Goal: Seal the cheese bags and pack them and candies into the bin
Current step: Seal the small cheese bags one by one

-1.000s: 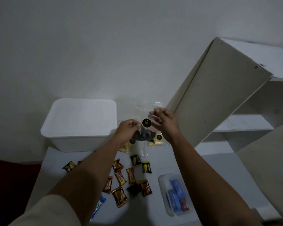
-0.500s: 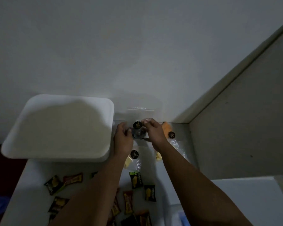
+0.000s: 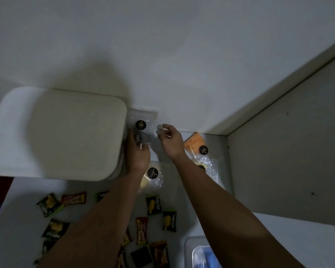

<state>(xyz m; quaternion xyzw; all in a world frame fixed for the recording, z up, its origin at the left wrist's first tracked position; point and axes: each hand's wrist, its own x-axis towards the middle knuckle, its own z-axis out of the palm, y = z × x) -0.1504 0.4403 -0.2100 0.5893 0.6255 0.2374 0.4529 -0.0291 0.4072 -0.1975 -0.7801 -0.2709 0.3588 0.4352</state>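
Setting: plain domestic room, dimly lit; most likely a home. Evidence: bare white painted wall (image 3: 162, 45) from 10 to 2 o'clock; unfinished white board furniture panel (image 3: 290, 151) at 3 o'clock, with small holes in its face; pale worktop (image 3: 182, 209) pushed against the wall; white plastic storage bin (image 3: 56, 132) at 9 o'clock; retail-wrapped candies (image 3: 153, 206) scattered loose at 6 to 8 o'clock.

Head-worn view, steeply down, close over table (image 3: 184, 215)
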